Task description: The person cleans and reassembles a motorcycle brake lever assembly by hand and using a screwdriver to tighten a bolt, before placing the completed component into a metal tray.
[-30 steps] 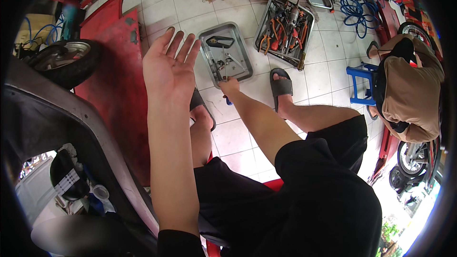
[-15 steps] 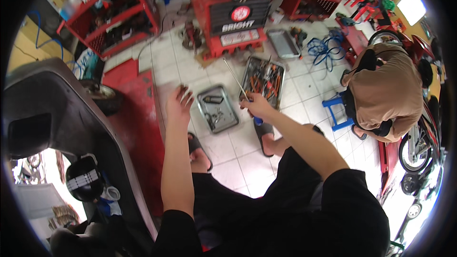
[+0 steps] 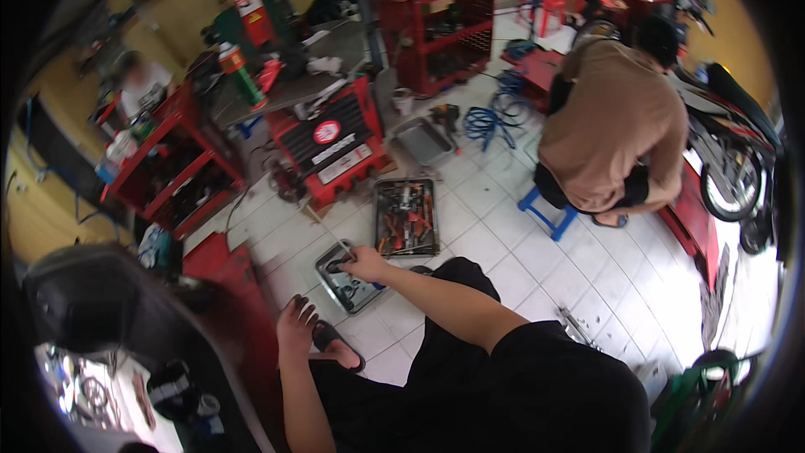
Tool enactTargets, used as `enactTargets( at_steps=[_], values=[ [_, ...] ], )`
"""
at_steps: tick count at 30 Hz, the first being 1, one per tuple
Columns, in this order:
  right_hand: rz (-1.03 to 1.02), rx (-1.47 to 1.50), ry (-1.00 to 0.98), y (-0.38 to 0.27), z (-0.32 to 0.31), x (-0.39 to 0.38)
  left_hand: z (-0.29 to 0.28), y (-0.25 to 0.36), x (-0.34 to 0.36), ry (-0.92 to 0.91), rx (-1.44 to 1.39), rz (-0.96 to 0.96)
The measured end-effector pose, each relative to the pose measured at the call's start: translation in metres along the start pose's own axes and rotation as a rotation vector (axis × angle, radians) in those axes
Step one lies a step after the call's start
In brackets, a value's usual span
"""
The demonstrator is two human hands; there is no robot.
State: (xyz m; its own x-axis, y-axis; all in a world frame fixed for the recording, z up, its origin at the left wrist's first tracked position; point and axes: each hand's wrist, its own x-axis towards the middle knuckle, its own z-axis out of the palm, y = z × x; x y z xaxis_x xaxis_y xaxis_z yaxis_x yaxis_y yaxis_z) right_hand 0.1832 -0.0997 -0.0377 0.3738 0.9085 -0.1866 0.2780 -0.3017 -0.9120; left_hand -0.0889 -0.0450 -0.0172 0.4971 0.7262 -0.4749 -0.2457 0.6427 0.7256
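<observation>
My right hand is closed around a long thin screwdriver, whose shaft points up and left. Its blue handle shows only in part at my palm. Beneath this hand lies a shallow metal tray with small dark parts, partly covered by my fingers. My left hand is lower and to the left, palm down, its dark-stained fingers spread with nothing in them. It hovers near my sandalled foot and a red platform. Just beyond the right hand sits a second tray filled with hand tools.
At the left stands a grey-black scooter body. A red tool cabinet and an empty-looking grey tray lie ahead. On the right a co-worker in a brown shirt sits on a blue stool beside a motorcycle. A blue hose lies coiled.
The view has swung to the right and up, taking in more of the room. My right hand, still gripping the screwdriver, is now over the parts tray. My left hand stays spread.
</observation>
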Motion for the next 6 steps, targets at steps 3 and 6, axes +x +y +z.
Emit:
enactTargets(
  at_steps=[3,6],
  values=[
    [-0.092,-0.068,-0.112,-0.02,-0.002,-0.004,-0.012,-0.007,-0.02,0.157,0.045,0.07],
    [-0.189,-0.084,-0.212,-0.031,0.014,0.002,-0.035,-0.008,-0.024,0.269,0.04,0.099]
  ],
)
